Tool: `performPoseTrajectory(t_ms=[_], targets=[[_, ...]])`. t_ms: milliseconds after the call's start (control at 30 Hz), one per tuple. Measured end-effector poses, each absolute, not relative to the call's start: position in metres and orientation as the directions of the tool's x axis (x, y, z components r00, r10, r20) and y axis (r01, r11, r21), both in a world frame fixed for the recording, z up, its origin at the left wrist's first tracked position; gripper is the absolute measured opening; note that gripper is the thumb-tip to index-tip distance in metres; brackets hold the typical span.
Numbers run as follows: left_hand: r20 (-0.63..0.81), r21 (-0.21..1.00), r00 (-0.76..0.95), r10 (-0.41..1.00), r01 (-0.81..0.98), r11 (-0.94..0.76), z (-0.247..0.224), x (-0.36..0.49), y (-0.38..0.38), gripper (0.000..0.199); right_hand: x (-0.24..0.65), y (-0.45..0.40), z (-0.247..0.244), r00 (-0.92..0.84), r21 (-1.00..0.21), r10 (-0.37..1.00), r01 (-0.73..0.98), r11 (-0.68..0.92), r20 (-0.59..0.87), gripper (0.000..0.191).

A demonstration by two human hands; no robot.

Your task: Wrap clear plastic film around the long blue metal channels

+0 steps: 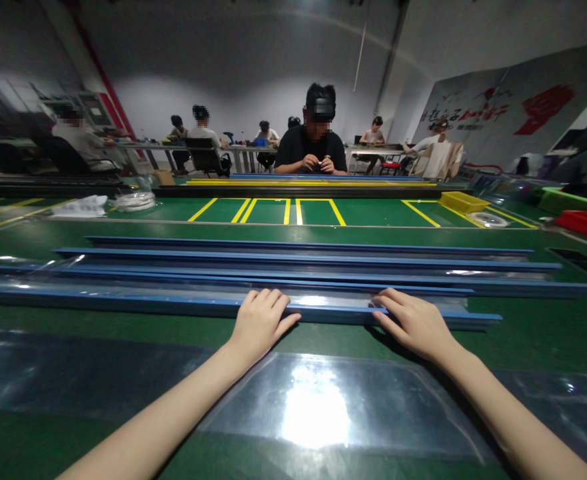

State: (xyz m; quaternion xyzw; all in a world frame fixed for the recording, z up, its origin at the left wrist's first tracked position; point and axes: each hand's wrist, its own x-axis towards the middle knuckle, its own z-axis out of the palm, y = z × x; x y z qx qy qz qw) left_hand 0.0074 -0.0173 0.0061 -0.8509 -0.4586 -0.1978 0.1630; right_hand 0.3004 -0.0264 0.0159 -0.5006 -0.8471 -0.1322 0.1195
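Several long blue channel strips lie side by side across the green table. My left hand rests on the nearest blue strip, its fingers over the front edge and its thumb out to the right. Farther right, my right hand touches the same strip near its right end, with thumb and fingers apart. Clear film shows inside the strips. Between my forearms and the strip lies a long, flat sheet of clear plastic with a bright reflection on it.
The green table bears yellow tape lines. Toward the back are a clear bag, coiled white tubing, a yellow tray and dark and yellow strips. A red tray stands at right. A person sits opposite; others sit behind.
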Motion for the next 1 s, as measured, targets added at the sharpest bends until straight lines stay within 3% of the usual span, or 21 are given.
performPoseTrajectory(t_ms=[267, 1000], targets=[[0.522, -0.046, 0.495, 0.695, 0.830, -0.556, 0.0036, 0.0065, -0.0167, 0.027, 0.3003, -0.0262, 0.0160, -0.447, 0.068, 0.840, 0.891, 0.449, 0.307, 0.034], [0.532, -0.060, 0.491, 0.690, 0.835, -0.548, 0.0023, 0.0068, -0.0168, 0.026, 0.2993, -0.0278, 0.0182, -0.439, 0.039, 0.846, 0.892, 0.449, 0.304, 0.032]])
